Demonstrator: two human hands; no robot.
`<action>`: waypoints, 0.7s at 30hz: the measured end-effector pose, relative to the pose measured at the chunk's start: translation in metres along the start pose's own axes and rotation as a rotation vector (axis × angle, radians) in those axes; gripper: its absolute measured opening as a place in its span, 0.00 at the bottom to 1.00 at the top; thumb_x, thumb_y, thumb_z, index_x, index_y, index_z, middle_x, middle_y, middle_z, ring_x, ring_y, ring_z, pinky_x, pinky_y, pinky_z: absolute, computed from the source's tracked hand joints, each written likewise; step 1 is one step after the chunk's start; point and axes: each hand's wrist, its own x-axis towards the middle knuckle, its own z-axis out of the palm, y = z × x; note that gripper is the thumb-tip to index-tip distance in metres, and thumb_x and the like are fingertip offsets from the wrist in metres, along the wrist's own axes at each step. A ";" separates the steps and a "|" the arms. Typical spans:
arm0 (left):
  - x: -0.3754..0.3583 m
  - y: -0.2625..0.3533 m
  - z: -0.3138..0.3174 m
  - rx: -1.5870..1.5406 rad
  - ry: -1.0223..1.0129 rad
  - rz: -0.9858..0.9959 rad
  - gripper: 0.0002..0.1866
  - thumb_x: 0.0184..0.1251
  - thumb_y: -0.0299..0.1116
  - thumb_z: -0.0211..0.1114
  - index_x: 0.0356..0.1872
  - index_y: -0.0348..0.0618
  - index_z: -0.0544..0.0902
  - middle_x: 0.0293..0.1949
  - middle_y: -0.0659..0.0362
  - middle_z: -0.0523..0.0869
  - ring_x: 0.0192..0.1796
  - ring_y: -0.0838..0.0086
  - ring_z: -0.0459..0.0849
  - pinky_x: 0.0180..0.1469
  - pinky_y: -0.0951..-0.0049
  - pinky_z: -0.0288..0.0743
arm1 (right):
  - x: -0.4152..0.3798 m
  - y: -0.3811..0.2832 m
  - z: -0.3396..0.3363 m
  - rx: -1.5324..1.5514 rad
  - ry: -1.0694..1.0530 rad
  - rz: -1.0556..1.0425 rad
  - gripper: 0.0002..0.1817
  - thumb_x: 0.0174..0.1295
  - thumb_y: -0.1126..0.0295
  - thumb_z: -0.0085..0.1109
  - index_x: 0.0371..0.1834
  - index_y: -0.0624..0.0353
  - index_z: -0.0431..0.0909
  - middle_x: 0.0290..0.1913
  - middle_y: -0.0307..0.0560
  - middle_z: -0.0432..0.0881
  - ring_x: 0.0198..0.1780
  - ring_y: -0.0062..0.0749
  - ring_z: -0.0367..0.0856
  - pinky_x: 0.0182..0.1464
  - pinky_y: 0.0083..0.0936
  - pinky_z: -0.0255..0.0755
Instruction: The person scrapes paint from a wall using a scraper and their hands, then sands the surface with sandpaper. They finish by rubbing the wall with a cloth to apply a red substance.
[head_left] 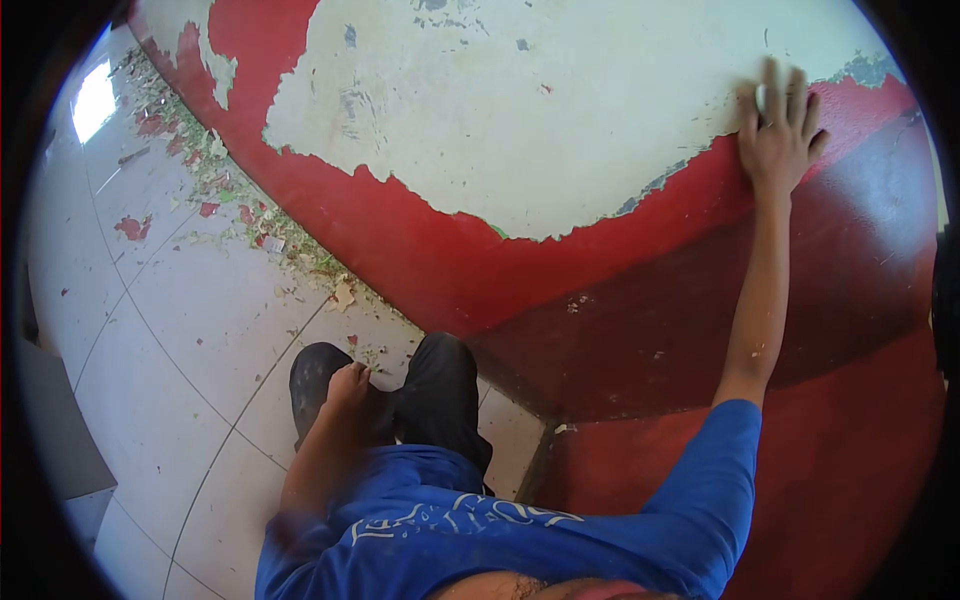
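My right hand (783, 140) reaches up to the wall at upper right, its fingers spread against the edge where red paint (690, 190) meets the bare whitish patch (480, 110). A small whitish piece (762, 103) shows between the thumb and forefinger; its kind cannot be made out. Motion slightly smears the thumb side. My left hand (348, 385) rests over my dark-trousered knee (318, 370) with its fingers curled closed, hiding whatever is inside them. The patch has a ragged torn border, with grey spots in it.
Paint flakes (240, 210) lie heaped along the wall's foot on the white tiled floor (180, 340). A darker red wall section (640, 330) juts out at right, forming a corner near my knees. A grey box-like thing (65, 430) stands at far left.
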 end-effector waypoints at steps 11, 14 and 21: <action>-0.001 -0.006 0.002 -0.057 0.053 -0.021 0.15 0.70 0.39 0.59 0.39 0.34 0.85 0.37 0.41 0.86 0.44 0.45 0.84 0.49 0.51 0.76 | -0.101 -0.258 0.020 0.510 -0.381 -0.715 0.36 0.67 0.38 0.48 0.79 0.28 0.57 0.82 0.28 0.50 0.83 0.37 0.43 0.77 0.66 0.34; -0.004 -0.015 0.012 -0.034 0.091 0.017 0.14 0.70 0.38 0.60 0.38 0.35 0.84 0.34 0.41 0.85 0.42 0.44 0.84 0.47 0.49 0.75 | -0.027 -0.207 0.015 0.411 -0.246 -0.523 0.33 0.67 0.40 0.50 0.76 0.25 0.62 0.80 0.29 0.58 0.80 0.40 0.53 0.76 0.66 0.42; 0.006 0.041 -0.036 0.106 -0.050 0.100 0.18 0.69 0.43 0.59 0.39 0.37 0.87 0.35 0.41 0.87 0.42 0.44 0.85 0.46 0.48 0.77 | 0.081 -0.075 0.009 0.042 0.057 0.042 0.32 0.66 0.43 0.55 0.75 0.30 0.66 0.78 0.46 0.61 0.79 0.54 0.55 0.73 0.70 0.43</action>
